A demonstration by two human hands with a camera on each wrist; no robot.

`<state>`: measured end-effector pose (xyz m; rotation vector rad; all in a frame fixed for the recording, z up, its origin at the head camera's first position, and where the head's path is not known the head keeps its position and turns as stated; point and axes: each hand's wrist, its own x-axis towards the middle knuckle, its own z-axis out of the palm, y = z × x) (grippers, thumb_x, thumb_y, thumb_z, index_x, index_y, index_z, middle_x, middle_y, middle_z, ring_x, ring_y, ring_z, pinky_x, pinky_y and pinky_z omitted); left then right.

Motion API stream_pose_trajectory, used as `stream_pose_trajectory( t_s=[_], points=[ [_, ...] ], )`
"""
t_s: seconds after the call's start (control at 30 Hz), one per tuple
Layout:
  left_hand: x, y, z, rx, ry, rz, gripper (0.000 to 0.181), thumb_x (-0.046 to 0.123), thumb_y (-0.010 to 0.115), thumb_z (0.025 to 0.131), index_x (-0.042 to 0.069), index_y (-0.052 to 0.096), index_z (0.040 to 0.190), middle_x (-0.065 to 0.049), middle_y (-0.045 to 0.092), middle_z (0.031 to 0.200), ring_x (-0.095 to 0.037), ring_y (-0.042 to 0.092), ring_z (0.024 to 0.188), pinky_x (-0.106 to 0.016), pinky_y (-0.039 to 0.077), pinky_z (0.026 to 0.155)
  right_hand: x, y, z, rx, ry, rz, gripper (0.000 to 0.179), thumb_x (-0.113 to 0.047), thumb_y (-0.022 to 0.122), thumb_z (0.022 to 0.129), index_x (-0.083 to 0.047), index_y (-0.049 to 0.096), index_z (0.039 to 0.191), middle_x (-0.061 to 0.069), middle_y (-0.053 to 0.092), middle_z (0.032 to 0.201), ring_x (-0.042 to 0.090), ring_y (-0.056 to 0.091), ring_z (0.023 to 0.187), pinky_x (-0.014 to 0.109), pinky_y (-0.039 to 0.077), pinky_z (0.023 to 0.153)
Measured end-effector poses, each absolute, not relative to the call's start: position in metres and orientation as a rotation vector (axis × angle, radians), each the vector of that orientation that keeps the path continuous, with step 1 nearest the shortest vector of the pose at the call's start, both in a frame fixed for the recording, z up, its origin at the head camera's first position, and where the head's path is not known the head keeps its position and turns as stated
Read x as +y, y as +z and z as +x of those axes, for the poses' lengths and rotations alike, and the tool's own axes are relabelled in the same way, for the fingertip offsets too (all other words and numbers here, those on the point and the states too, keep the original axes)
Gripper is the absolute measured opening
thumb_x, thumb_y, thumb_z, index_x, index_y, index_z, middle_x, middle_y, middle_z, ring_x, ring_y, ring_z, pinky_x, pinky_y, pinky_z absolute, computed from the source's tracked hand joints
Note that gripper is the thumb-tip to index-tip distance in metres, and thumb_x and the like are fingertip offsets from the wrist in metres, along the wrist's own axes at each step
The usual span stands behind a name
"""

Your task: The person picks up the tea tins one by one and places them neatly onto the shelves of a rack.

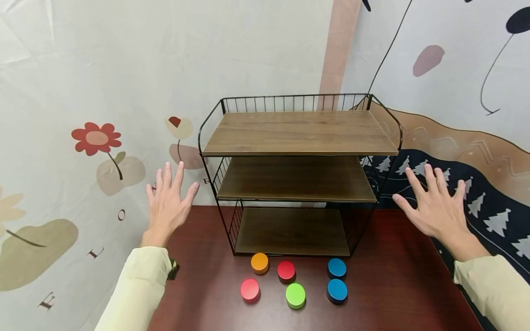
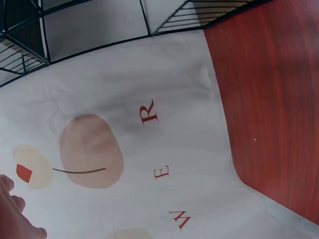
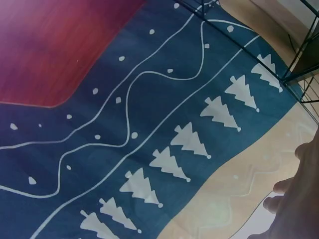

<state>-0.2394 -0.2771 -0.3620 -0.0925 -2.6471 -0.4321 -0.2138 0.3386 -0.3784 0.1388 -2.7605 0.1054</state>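
Observation:
In the head view my left hand [image 1: 169, 202] is raised left of a three-tier shelf rack [image 1: 298, 133], fingers spread and holding nothing. On the other side my right hand [image 1: 440, 209] is held up with its fingers spread too, touching nothing. In front of the rack, several round caps lie on the table: an orange one [image 1: 259, 263], a red one [image 1: 286, 271], a pinkish-red one [image 1: 250, 290], a green one [image 1: 296, 295] and two blue ones, the rear [image 1: 337, 268] and the front [image 1: 337, 291]. Only fingertips [image 2: 15, 209] show in the left wrist view.
The rack has wooden boards and a black wire frame, standing at the back of the dark red table [image 1: 198, 285]. Behind hangs a white printed cloth [image 1: 165, 55]. At the right, dark cloth with white trees [image 3: 164, 134] lies beyond the table edge.

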Motion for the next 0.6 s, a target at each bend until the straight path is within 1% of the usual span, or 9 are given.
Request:
stream_pose_trajectory(
  t_s=[0.1, 0.2, 0.3, 0.4, 0.53, 0.6],
  points=[
    [-0.274, -0.36, -0.239, -2.656, -0.482, -0.113, 0.072, 0.059, 0.032, 0.103, 0.024, 0.01, 0.162, -0.014, 0.002, 0.166, -0.041, 0.001, 0.151, -0.073, 0.0, 0.109, 0.337, -0.38, -0.213, -2.748, 0.125, 0.149, 0.081, -0.061, 0.041, 0.098, -0.018, 0.014, 0.161, 0.026, 0.006, 0.162, 0.045, 0.003, 0.149, 0.073, -0.01, 0.107],
    [-0.269, -0.359, -0.239, -2.665, -0.529, -0.136, 0.071, 0.058, 0.031, 0.103, 0.024, 0.01, 0.162, -0.015, 0.004, 0.166, -0.04, 0.004, 0.151, -0.074, -0.003, 0.108, 0.334, -0.382, -0.211, -2.738, 0.143, 0.162, 0.08, -0.06, 0.043, 0.098, -0.017, 0.016, 0.161, 0.028, 0.014, 0.161, 0.046, 0.009, 0.147, 0.074, -0.005, 0.107],
    [-0.266, -0.359, -0.238, -2.659, -0.59, -0.154, 0.069, 0.057, 0.031, 0.104, 0.024, 0.011, 0.162, -0.016, 0.008, 0.165, -0.041, 0.01, 0.15, -0.075, -0.004, 0.106, 0.331, -0.385, -0.209, -2.728, 0.162, 0.173, 0.08, -0.058, 0.045, 0.098, -0.016, 0.019, 0.16, 0.029, 0.022, 0.158, 0.047, 0.017, 0.144, 0.075, 0.001, 0.106],
    [-0.263, -0.359, -0.237, -2.64, -0.689, -0.186, 0.068, 0.055, 0.033, 0.104, 0.027, 0.011, 0.161, -0.014, 0.011, 0.165, -0.042, 0.014, 0.149, -0.074, -0.004, 0.107, 0.328, -0.389, -0.206, -2.716, 0.184, 0.182, 0.079, -0.057, 0.047, 0.098, -0.016, 0.02, 0.16, 0.029, 0.028, 0.155, 0.048, 0.024, 0.14, 0.073, 0.009, 0.104],
    [-0.26, -0.36, -0.236, -2.609, -0.804, -0.259, 0.065, 0.052, 0.037, 0.104, 0.032, 0.01, 0.161, -0.009, 0.011, 0.166, -0.039, 0.017, 0.149, -0.07, -0.002, 0.111, 0.323, -0.397, -0.201, -2.711, 0.215, 0.189, 0.078, -0.055, 0.048, 0.098, -0.016, 0.02, 0.16, 0.028, 0.031, 0.154, 0.048, 0.029, 0.135, 0.071, 0.014, 0.102],
    [-0.258, -0.361, -0.236, -2.591, -0.847, -0.305, 0.064, 0.05, 0.038, 0.105, 0.035, 0.011, 0.16, -0.006, 0.012, 0.166, -0.038, 0.017, 0.149, -0.067, 0.002, 0.113, 0.321, -0.401, -0.198, -2.707, 0.229, 0.195, 0.078, -0.054, 0.049, 0.098, -0.016, 0.02, 0.16, 0.027, 0.032, 0.154, 0.048, 0.032, 0.134, 0.07, 0.016, 0.101]
  ],
)
